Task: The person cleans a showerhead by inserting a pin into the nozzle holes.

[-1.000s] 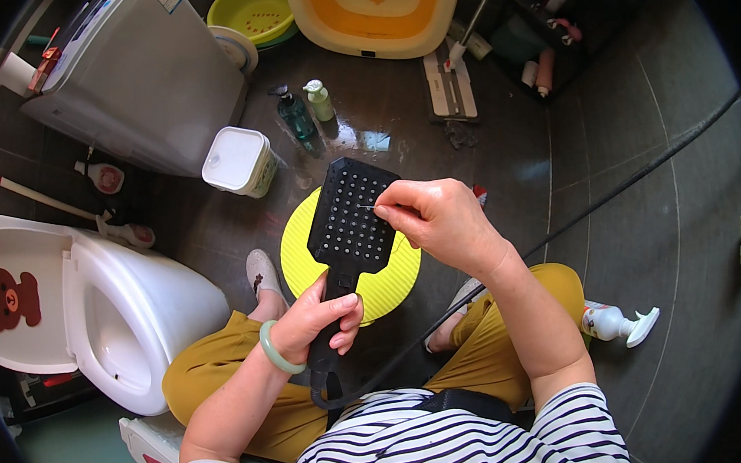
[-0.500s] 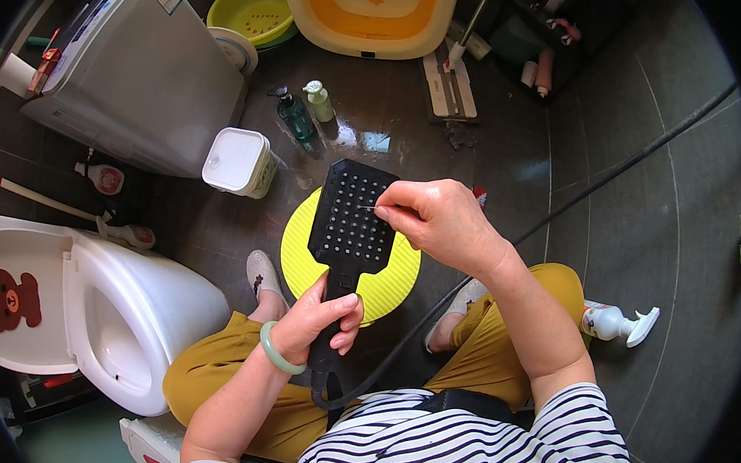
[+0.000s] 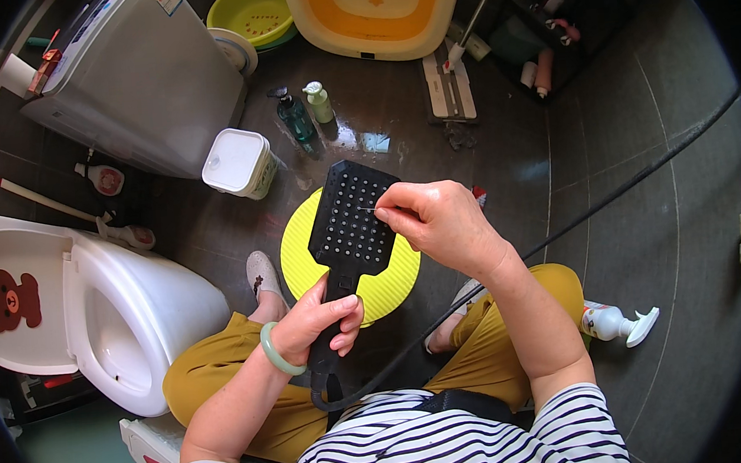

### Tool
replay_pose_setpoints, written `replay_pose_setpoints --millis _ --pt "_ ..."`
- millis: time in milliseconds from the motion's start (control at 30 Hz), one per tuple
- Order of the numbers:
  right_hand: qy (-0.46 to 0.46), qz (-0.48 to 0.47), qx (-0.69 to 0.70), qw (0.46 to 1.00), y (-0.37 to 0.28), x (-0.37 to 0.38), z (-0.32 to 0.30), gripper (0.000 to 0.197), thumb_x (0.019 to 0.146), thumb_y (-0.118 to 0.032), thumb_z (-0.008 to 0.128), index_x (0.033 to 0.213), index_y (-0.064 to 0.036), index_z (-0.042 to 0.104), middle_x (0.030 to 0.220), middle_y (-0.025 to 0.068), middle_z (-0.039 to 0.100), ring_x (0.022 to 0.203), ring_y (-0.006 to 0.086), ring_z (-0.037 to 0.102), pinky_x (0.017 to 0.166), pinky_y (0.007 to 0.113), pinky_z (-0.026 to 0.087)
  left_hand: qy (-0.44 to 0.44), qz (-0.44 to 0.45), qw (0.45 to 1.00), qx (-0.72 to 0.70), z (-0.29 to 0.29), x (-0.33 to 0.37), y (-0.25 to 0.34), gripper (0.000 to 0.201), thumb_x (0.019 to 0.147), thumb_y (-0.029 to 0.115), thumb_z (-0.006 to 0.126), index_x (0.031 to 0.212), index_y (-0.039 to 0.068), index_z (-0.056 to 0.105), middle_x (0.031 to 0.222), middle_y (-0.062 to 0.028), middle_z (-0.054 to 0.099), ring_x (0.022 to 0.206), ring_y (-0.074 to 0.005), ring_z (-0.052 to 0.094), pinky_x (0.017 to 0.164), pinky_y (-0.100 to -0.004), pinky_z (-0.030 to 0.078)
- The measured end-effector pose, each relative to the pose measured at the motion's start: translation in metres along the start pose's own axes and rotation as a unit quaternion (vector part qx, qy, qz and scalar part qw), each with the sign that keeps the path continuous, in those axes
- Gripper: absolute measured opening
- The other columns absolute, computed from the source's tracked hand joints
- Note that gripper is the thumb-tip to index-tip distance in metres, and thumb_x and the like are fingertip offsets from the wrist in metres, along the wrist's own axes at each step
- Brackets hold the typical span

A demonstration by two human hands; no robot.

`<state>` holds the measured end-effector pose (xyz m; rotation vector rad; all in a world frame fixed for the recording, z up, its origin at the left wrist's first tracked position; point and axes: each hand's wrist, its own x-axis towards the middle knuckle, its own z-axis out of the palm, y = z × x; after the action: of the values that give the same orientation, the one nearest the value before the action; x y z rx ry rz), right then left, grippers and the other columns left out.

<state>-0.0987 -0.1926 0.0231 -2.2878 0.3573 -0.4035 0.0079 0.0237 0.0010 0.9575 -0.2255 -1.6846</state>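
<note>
A black rectangular shower head with rows of pale nozzles faces up in front of me. My left hand, with a green bangle at its wrist, is wrapped round its handle. The thumb lies along the handle's top. My right hand pinches a thin, needle-like pin between thumb and forefinger. Its tip meets the nozzle face right of the middle; whether it sits inside a nozzle is too small to tell. Under the shower head is a round, ribbed yellow stool top, partly covered.
A black hose runs from the handle off to the right. A toilet stands at left, a grey washing machine behind it. A lidded white bucket, two pump bottles and a mop lie ahead. A spray bottle is by my right knee.
The hose on the right has shifted slightly. Both hands, the pin and the shower head stay almost exactly where they were.
</note>
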Motion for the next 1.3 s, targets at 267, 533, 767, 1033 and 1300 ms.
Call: replay_pose_setpoints --millis 267,533,767,1033,1300 --pt "0.003 -0.007 -0.008 1.000 0.001 0.000 0.001 0.014 0.088 -0.019 0.066 0.090 -0.0062 0.070 0.077 0.0137 0.069 0.073 0.0311 0.068 0.066 0.038 0.053 0.006 -0.012 1.000 0.001 -0.003 0.001 -0.003 0.039 0.097 0.022 0.059 0.126 0.014 0.035 0.071 -0.0031 0.048 0.049 -0.0103 0.047 0.048 -0.0277 0.045" --pt "-0.006 0.001 -0.011 1.000 -0.002 0.000 -0.001 0.013 0.088 -0.018 0.066 0.090 -0.0062 0.071 0.078 0.0138 0.070 0.073 0.0304 0.069 0.067 0.038 0.054 0.003 -0.014 1.000 -0.005 -0.003 0.000 -0.003 0.040 0.097 0.022 0.059 0.127 0.015 0.035 0.071 -0.0029 0.047 0.049 -0.0101 0.048 0.049 -0.0273 0.045" --pt "-0.011 0.006 -0.011 1.000 -0.003 0.000 -0.003 0.013 0.088 -0.018 0.065 0.091 -0.0062 0.071 0.079 0.0139 0.070 0.074 0.0302 0.069 0.067 0.038 0.054 0.011 -0.015 1.000 0.004 -0.002 0.001 -0.002 0.040 0.096 0.022 0.060 0.127 0.014 0.036 0.071 -0.0028 0.047 0.049 -0.0101 0.048 0.049 -0.0271 0.045" --pt "0.028 -0.055 -0.085 0.994 -0.003 -0.005 0.002 0.010 0.083 -0.015 0.065 0.078 -0.0060 0.065 0.069 0.0121 0.066 0.065 0.0311 0.067 0.059 0.038 0.053 0.080 -0.008 0.994 0.080 0.006 0.003 -0.004 0.038 0.094 0.017 0.063 0.122 0.011 0.037 0.071 -0.0038 0.050 0.050 -0.0117 0.050 0.049 -0.0269 0.046" --pt "0.023 -0.086 -0.200 0.976 -0.003 -0.008 0.017 0.010 0.082 -0.012 0.066 0.076 -0.0072 0.061 0.063 0.0129 0.062 0.058 0.0312 0.064 0.052 0.038 0.050 0.150 0.030 0.974 0.168 0.002 0.008 -0.017 0.040 0.094 0.016 0.065 0.122 0.006 0.039 0.071 -0.0030 0.053 0.051 -0.0118 0.052 0.047 -0.0251 0.044"
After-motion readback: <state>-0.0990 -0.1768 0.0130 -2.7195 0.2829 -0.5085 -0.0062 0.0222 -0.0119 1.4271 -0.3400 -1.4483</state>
